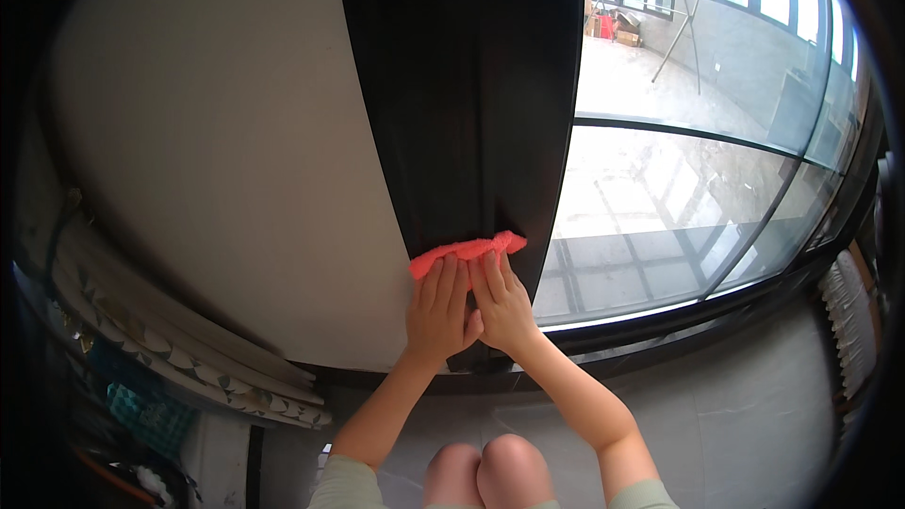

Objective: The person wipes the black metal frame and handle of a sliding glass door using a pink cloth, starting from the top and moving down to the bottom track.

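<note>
A pink-red cloth (468,248) lies pressed flat against the lower part of a black door-frame panel (452,120). My left hand (440,311) rests on the cloth with its fingers straight and close together. Beside it, my right hand (503,304) presses on the same cloth, fingers pointing up the panel. The two hands touch or nearly touch at the fingers. Part of the cloth is hidden under my fingers. Both forearms reach forward over my bent knees.
A pale wall (240,155) borders the panel on the left, glass panes (679,177) on the right. Patterned curtains (191,360) hang at the lower left. Grey floor tiles (657,424) lie below. Through the glass stand a drying rack (689,21) and cardboard boxes (627,37).
</note>
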`<state>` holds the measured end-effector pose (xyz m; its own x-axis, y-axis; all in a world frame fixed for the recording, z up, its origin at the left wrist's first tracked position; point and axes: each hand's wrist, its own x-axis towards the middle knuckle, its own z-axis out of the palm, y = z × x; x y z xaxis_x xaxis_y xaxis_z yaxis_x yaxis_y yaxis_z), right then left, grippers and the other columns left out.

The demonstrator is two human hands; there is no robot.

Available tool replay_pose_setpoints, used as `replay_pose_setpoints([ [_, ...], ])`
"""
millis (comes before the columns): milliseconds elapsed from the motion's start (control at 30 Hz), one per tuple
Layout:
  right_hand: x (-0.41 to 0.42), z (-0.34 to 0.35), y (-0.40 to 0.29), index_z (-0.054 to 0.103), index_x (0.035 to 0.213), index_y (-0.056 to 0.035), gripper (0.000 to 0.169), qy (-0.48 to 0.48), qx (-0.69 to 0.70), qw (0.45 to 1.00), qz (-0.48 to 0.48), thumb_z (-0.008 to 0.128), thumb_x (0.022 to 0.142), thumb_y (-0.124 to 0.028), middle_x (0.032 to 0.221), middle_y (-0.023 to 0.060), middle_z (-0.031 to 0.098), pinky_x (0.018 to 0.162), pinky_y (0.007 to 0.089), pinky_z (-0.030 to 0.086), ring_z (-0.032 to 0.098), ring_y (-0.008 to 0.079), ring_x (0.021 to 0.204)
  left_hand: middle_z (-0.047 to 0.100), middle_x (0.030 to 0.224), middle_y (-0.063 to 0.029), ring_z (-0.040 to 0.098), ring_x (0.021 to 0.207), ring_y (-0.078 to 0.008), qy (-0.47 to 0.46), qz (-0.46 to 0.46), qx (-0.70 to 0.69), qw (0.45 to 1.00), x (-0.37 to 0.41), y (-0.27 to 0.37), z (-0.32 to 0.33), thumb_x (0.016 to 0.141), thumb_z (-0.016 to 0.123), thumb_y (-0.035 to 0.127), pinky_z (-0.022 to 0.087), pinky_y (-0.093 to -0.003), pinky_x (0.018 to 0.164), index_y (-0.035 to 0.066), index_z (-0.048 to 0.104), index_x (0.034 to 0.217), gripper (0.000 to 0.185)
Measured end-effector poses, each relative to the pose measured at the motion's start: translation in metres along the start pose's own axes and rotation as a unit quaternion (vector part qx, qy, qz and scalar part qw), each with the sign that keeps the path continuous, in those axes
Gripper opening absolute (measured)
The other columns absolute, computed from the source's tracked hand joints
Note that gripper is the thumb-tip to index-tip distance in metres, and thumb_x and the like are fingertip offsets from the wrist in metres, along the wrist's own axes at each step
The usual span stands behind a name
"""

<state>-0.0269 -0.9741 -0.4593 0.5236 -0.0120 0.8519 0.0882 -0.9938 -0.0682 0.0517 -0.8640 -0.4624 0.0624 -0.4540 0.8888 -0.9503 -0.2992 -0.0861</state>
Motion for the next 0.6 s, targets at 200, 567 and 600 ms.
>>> replay_pose_setpoints([
  [200,0.09,-0.037,-0.009,0.043,0.133,0.0007,0.058,0.089,0.003,0.996,-0.001,0.05,0.078,-0.016,0.143,0.0155,0.033,0.096,0.0416,0.045,0.032,0.0417,0.131,0.037,0.139,-0.0264,0.033,0.131,-0.0438,0.034,-0.001,-0.027,0.999,0.101,-0.005,-0.047,0.087,0.035,0.033,0.029,-0.0514,0.107,-0.009,0.041,0.131,0.061],
  [567,0.245,-0.118,-0.007,0.034,0.141,-0.0086,0.063,0.182,-0.042,0.978,-0.096,0.053,0.081,-0.012,0.149,0.0065,0.025,0.1,0.0428,0.043,0.029,0.037,0.135,0.035,0.143,-0.0221,0.034,0.133,-0.0365,0.228,0.071,0.061,0.969,0.258,-0.035,-0.09,0.086,0.04,0.025,0.029,-0.0461,0.109,-0.004,0.037,0.136,0.058],
  [600,0.254,-0.117,-0.004,0.033,0.142,-0.0096,0.061,0.199,-0.05,0.973,-0.109,0.052,0.083,-0.012,0.149,0.0073,0.024,0.101,0.0444,0.041,0.029,0.0382,0.134,0.036,0.142,-0.0222,0.035,0.133,-0.0366,0.235,0.079,0.072,0.966,0.266,-0.037,-0.093,0.086,0.041,0.024,0.029,-0.046,0.109,-0.004,0.038,0.136,0.058],
])
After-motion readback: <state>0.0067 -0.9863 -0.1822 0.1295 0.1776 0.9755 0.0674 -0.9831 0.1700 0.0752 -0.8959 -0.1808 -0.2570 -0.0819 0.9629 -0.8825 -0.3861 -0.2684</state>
